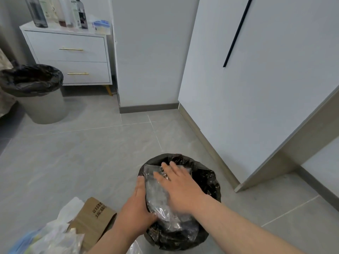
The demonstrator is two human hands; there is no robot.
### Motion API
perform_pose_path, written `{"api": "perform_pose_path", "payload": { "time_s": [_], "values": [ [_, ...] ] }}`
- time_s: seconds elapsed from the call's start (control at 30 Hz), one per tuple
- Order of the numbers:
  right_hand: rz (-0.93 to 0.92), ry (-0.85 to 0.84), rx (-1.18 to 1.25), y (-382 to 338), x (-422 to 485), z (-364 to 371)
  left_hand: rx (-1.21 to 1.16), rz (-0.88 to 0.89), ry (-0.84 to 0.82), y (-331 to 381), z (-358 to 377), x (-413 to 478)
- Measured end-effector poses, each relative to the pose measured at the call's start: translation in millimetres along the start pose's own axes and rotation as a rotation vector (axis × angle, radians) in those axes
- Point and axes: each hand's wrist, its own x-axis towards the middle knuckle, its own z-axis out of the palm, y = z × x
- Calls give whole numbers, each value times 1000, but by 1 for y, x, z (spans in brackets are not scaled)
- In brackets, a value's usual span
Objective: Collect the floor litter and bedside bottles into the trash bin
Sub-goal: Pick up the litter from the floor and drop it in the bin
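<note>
A small trash bin (207, 182) lined with a black bag stands on the floor right in front of me. A crumpled clear plastic bag (159, 197) lies in its mouth. My right hand (181, 186) lies flat on top of that plastic with its fingers spread. My left hand (137, 211) rests against the bin's left rim and touches the plastic's edge. Floor litter lies at the lower left: a brown cardboard piece (93, 217), white tissue (70, 209) and clear wrappers (60, 241). Several bottles (56, 11) stand on the white bedside cabinet (69, 55) at the far left.
A second, larger grey bin (42, 107) with a black liner stands in front of the cabinet. A blue-lidded tub (101, 26) sits beside the bottles. White wardrobe panels (256, 88) close off the right side. Grey tiled floor (82, 153) stretches between the two bins.
</note>
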Motion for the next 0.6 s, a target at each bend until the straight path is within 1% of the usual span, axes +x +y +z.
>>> {"api": "perform_pose_path", "payload": {
  "time_s": [0.1, 0.23, 0.37, 0.5, 0.6],
  "values": [
    [38, -190, 48, 4, 10, 24, -49, -8, -5, -6, 1, -1],
    [144, -378, 81, 11, 11, 58, 45, 28, -3, -18, 2, -2],
    [232, -563, 59, 9, 15, 82, -8, 19, -11, -16, 7, -3],
    [263, -677, 44, 6, 23, 97, -22, -20, -9, -15, 14, -1],
    [267, -736, 5, 3, 28, 109, -60, -4, 12, -18, 17, -1]
  ]
}}
